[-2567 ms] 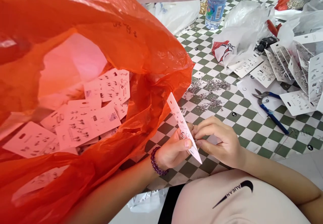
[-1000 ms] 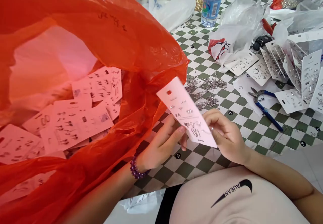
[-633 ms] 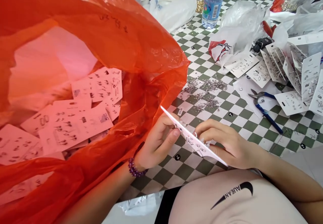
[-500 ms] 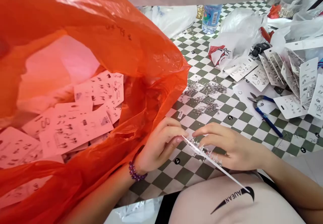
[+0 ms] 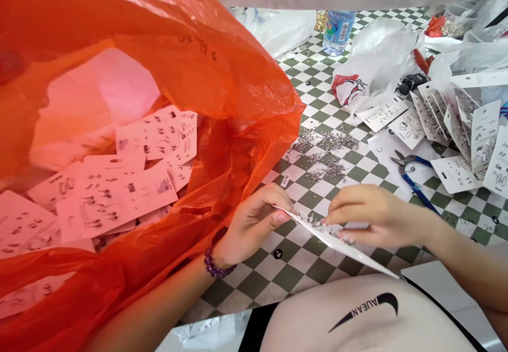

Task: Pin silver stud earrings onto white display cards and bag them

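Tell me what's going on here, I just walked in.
A person holds a white display card by its end in their left hand, with the right hand at the small silver jewellery pieces on it. Beside them, an orange plastic bag holds more printed cards. Loose silver pieces lie on the checkered table near blue-handled pliers.

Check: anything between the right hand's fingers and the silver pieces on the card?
Nothing visible. The right hand's fingers sit directly over the silver pieces on the white card, whose end the left hand holds. The orange plastic bag lies off to the left, not between them.
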`<state>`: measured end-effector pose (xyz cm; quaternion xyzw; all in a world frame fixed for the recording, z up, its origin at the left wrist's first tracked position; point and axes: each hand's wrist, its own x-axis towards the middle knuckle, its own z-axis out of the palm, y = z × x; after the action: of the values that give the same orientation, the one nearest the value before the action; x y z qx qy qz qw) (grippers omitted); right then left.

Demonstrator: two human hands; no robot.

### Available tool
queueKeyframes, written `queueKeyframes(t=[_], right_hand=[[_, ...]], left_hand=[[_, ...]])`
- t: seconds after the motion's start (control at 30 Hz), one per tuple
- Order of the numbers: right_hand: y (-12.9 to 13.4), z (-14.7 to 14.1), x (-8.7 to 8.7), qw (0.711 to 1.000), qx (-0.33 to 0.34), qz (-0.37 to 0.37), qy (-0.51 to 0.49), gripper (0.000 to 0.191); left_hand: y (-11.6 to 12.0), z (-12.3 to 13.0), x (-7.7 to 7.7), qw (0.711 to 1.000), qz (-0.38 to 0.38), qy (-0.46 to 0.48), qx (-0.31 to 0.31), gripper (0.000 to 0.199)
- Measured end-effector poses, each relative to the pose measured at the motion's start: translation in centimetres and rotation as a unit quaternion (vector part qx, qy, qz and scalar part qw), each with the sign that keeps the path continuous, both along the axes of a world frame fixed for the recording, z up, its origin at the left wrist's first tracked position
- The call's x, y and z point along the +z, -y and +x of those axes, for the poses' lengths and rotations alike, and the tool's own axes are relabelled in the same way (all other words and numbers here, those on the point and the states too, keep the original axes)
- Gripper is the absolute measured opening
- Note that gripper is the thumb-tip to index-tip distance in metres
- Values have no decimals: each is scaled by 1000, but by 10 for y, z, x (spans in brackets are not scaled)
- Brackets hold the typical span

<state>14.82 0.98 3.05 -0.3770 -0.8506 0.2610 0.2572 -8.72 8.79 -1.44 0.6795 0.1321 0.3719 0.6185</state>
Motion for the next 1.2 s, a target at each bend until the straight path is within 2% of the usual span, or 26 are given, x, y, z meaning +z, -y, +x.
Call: queueKeyframes(t=[0.07,0.17,0.27,0.4,0.57,0.87,1.2], right_hand=[[-22,17,5,997,-11,-72,22,17],[-56,28,9,988,-114,-50,86,21],[-82,21,4,980,-120,-14,158,24],[-101,2,-9,960,-128,-13,249,24],[-106,-7,-15,944,-156,-49,286,24],[-106,-16,-16,925,-221,-50,307,23],[-108,-14,-22,924,-218,-24,313,20]], left_hand=[[-1,0,2,997,-55,-3,-48,7],[3,-1,6,981,-135,-24,-138,14],[9,-1,7,956,-215,-44,-195,18],[13,0,5,943,-250,-54,-211,19],[13,0,5,934,-274,-51,-224,20],[15,-1,3,931,-278,-36,-234,16],[12,1,3,920,-315,-50,-227,20]])
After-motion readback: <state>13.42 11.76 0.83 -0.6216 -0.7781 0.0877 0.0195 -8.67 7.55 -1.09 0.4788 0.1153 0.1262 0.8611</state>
